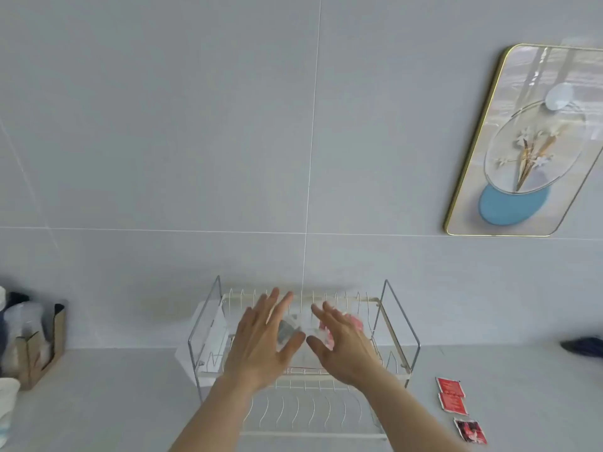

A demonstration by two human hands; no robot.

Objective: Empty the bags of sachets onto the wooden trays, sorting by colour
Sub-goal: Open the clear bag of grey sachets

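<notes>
Clear bag of sachets sits between left hand and right hand, each grip spread open.

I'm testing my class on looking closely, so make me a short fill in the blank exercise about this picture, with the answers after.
1. Both hands, left hand and right hand, reach into a wire ____.
2. Three loose sachets lie on the counter on the person's ____ side.
3. Those sachets are mostly ____ in colour.
4. The framed picture hangs on the ____.

Answers: rack; right; red; wall
</notes>
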